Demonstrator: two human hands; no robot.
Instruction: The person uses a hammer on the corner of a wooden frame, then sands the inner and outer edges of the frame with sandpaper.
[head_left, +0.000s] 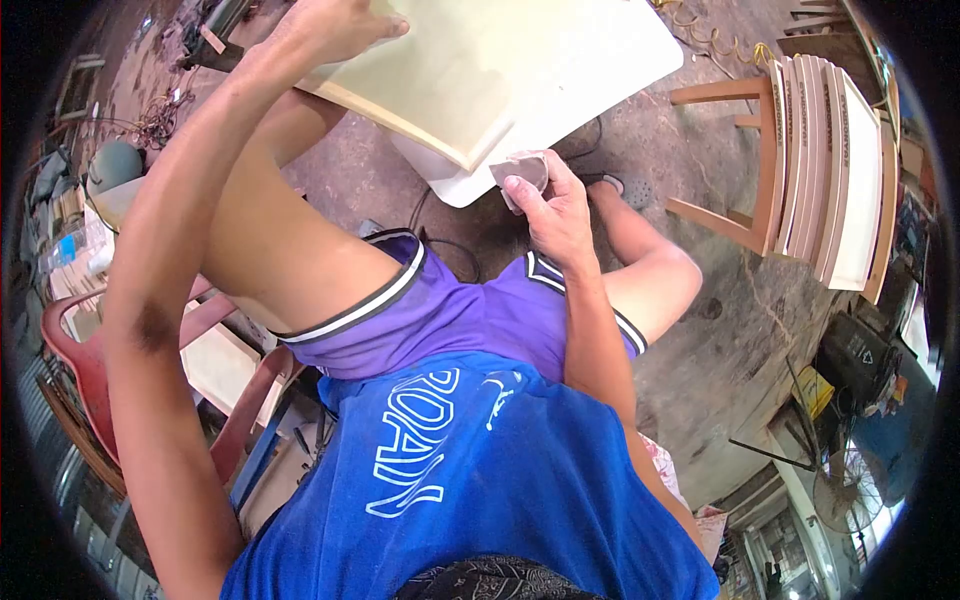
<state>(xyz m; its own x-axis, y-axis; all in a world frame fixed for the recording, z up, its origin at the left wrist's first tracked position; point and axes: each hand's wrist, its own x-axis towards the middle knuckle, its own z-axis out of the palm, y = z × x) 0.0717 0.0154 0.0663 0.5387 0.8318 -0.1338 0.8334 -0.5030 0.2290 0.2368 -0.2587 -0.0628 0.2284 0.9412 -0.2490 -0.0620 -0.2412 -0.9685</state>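
My right hand (556, 215) pinches a folded piece of sandpaper (520, 174), grey-brown on its face with a pale edge, thumb on top. It is just off the near corner of a pale flat panel (450, 75) with a light wooden edge. The panel lies on a white table (640, 50) with rounded corners. Over the panel's left side, my left hand (340, 28) rests with one digit stretched out across the surface. The top of the frame cuts off part of that hand.
On the right, a wooden chair (765, 150) bears a stack of boards (825, 170). A red plastic chair (85, 370) stands at the left. Behind it are piled materials and a grey-green round object (115, 167). Cables run across the floor, and a fan (850, 490) is at lower right.
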